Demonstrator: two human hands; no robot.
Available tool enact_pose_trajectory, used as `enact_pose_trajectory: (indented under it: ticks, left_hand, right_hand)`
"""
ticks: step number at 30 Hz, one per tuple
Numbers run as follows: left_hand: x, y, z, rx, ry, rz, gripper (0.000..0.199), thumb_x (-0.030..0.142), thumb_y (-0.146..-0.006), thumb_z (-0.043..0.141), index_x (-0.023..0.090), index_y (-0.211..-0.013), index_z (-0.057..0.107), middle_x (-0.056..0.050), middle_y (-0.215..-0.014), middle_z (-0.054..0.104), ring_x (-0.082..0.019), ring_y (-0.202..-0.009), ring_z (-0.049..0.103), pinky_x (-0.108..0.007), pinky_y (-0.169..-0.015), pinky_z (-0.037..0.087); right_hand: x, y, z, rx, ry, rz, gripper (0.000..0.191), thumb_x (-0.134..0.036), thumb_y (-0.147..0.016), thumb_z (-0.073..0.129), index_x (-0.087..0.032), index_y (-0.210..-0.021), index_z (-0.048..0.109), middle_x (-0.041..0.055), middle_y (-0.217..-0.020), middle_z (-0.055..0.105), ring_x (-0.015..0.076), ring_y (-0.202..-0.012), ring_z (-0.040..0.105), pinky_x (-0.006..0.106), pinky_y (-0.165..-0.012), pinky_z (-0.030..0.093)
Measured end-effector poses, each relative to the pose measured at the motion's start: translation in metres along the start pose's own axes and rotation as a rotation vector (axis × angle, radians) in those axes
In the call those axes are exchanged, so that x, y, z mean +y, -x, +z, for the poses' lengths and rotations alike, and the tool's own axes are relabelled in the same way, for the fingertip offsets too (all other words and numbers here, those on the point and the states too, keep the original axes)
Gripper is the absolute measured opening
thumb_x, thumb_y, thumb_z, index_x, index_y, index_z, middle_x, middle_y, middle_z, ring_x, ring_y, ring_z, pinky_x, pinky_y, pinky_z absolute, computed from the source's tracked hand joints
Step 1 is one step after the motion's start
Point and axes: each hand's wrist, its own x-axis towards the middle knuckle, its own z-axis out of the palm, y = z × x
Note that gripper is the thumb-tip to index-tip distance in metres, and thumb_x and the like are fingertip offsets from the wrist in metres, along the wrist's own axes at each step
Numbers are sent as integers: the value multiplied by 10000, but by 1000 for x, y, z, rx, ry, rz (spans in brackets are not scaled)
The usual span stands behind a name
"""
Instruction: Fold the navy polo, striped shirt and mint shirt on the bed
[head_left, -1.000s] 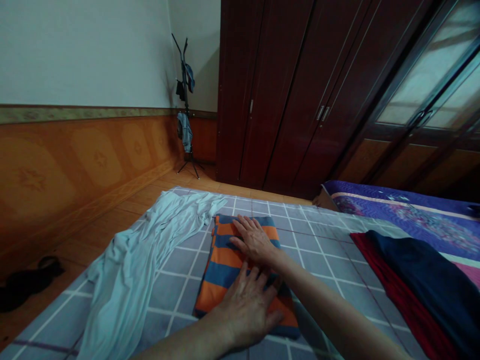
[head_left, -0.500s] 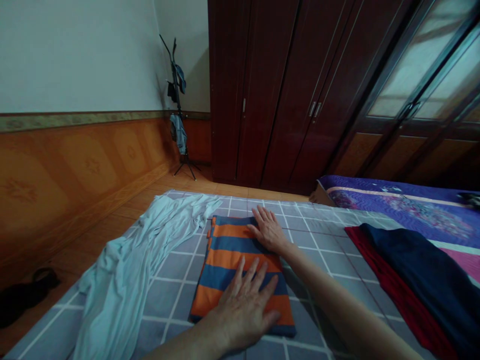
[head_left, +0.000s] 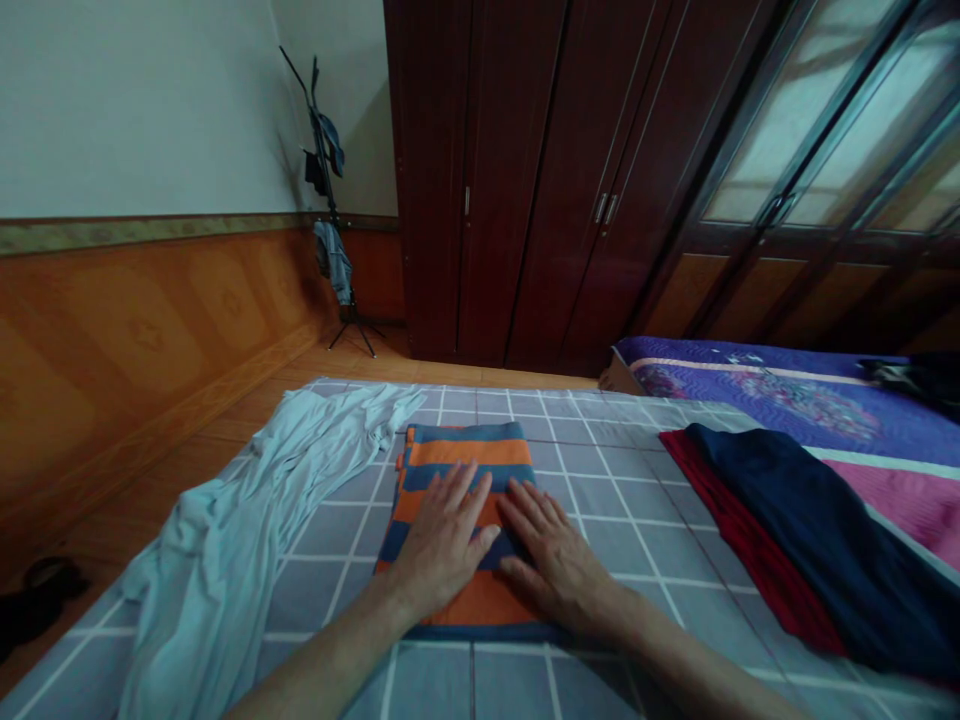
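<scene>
"What grip was found?"
"Left hand [head_left: 446, 535] and right hand [head_left: 555, 555] lay open, palms down."
"The striped cloth [head_left: 480, 590]?"
"It sat folded directly beneath both, on the checked sheet [head_left: 600, 460]."
"Further out?"
"Rumpled pale cloth [head_left: 240, 530] lay left of the hands; navy cloth [head_left: 810, 535] and red cloth [head_left: 750, 550], well right."

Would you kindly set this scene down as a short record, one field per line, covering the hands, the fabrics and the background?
Left hand: palm down on the striped cloth
Right hand: palm down, fingers on the same cloth
Striped cloth: orange and blue, folded
Surface: grey checked bedspread
Left side: pale, rumpled fabric
Right side: dark blue fabric partly over red fabric
Background: coat stand, dark red wardrobe
</scene>
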Motion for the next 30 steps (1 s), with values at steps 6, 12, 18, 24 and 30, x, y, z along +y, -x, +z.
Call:
enact_pose_trajectory:
  ticks: [6, 12, 18, 24, 30]
  left_hand:
    - [-53, -13, 8, 99, -156, -210, 667, 518, -897, 418, 77, -1397, 383, -205, -1495, 274, -358, -1380, 238, -492, -1084, 273]
    - [-84, -19, 2, 233, -207, -331, 535, 399, -898, 438, 71, -1321, 441, -182, -1295, 530, -288, -1169, 519, -371, -968, 407]
    - [-90, -20, -3, 195, -57, -451, 485, 414, -888, 464, 143, -1290, 435, -128, -1128, 618, -236, -1015, 607, -299, -824, 452]
    - [-95, -21, -7, 61, -56, -527, 367, 475, -873, 455, 164, -1049, 537, -113, -962, 678, -277, -908, 647, -300, -683, 426]
    - [-92, -20, -7, 71, -90, -509, 285, 446, -866, 419, 213, -725, 503, -55, -742, 655, -249, -757, 640, -267, -566, 354]
  right_hand:
    - [-14, 60, -4, -16, -293, 49, 608, -448, -893, 474, -238, -1446, 332, 87, -1537, 209, 286, -1404, 179, 495, -1132, 216]
    - [-7, 35, -14, 169, -964, 464, 638, -440, -762, 555, -139, -1317, 463, 154, -1197, 559, 235, -926, 616, 372, -734, 533]
    - [-20, 27, -24, 58, -1260, 657, 741, -440, -601, 673, -98, -1227, 472, 7, -722, 590, 117, -511, 546, 227, -412, 427]
    - [-35, 32, -37, -265, -1320, 677, 560, -562, -648, 600, -130, -996, 520, 7, -562, 604, 124, -376, 558, 183, -335, 386]
    - [-37, 28, -37, -322, -1355, 665, 343, -416, -602, 585, -130, -791, 591, 8, -513, 594, 107, -356, 545, 161, -318, 386]
